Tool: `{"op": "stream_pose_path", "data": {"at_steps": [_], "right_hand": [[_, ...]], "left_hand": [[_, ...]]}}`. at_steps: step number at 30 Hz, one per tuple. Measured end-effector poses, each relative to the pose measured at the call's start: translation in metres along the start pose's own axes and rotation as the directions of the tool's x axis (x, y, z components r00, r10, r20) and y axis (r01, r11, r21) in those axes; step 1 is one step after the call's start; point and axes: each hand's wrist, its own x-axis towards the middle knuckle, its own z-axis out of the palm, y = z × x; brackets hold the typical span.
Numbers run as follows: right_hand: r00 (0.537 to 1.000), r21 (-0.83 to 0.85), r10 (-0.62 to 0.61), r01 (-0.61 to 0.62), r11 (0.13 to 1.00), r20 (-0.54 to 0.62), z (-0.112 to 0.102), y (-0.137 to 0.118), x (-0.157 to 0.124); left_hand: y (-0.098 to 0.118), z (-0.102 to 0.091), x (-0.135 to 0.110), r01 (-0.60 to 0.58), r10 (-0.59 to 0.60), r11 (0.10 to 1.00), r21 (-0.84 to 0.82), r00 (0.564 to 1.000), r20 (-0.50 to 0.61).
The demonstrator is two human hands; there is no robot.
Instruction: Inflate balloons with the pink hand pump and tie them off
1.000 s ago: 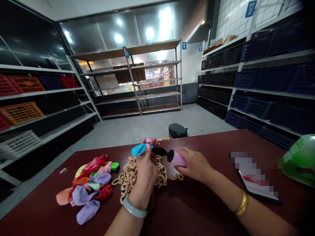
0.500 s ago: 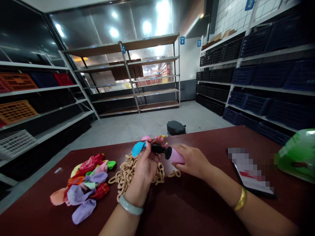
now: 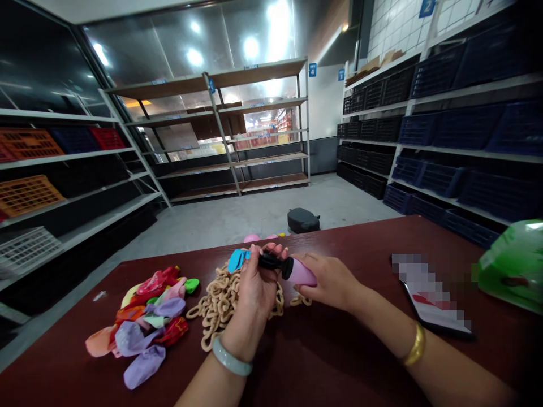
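Your dark red table [image 3: 365, 243], limp balloons [image 3: 131, 337] heaped to your left, tan rings [image 3: 223, 299] piled mid-table, a phone [image 3: 432, 297] and green plastic container [image 3: 513, 263] rightward

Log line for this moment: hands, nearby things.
left hand: holds blue rubber balloon, black end of pink plastic pump | right hand: holds pump's barrel | nearby: heaped tan loops, limp multicoloured balloons, maroon table

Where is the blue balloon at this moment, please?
The blue balloon is left of the head view's centre, at the left hand, near the black nozzle and the beige rings.
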Motion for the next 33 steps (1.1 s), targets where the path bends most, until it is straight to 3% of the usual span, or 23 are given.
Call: {"op": "stream_pose_path", "data": {"at_steps": [5, 9, 16, 21, 24, 28, 33], "right_hand": [[1.000, -0.012, 0.000, 0.000, 1.000, 0.010, 0.007, -0.002, -0.001], [0.999, -0.052, -0.004, 0.006, 0.999, 0.032, 0.016, 0.001, -0.003], [0.999, -0.100, -0.012, 0.016, 0.995, 0.038, 0.018, 0.007, -0.001], [0.998, -0.090, -0.049, 0.053, 0.995, 0.043, 0.013, 0.018, 0.002], [0.997, -0.088, -0.051, 0.055, 0.995, 0.052, 0.010, 0.028, 0.002], [0.998, -0.085, -0.051, 0.053, 0.995, 0.031, 0.008, 0.038, 0.002], [0.999, -0.108, -0.040, 0.043, 0.993, 0.036, 0.008, 0.043, 0.003]], "left_hand": [[-0.006, -0.001, 0.003, -0.070, 0.070, 0.997, 0.015, 0.997, -0.028], [0.003, -0.007, 0.010, -0.140, 0.142, 0.990, 0.034, 0.987, -0.071], [0.053, -0.027, 0.032, -0.331, 0.331, 0.943, 0.025, 0.934, -0.134], [0.083, -0.032, 0.037, -0.396, 0.395, 0.918, 0.031, 0.903, -0.168], [0.089, -0.031, 0.036, -0.375, 0.371, 0.927, -0.004, 0.917, -0.149], [0.088, -0.030, 0.033, -0.260, 0.253, 0.963, -0.073, 0.963, -0.087], [0.088, -0.032, 0.034, -0.156, 0.147, 0.979, -0.131, 0.986, -0.076]]}}
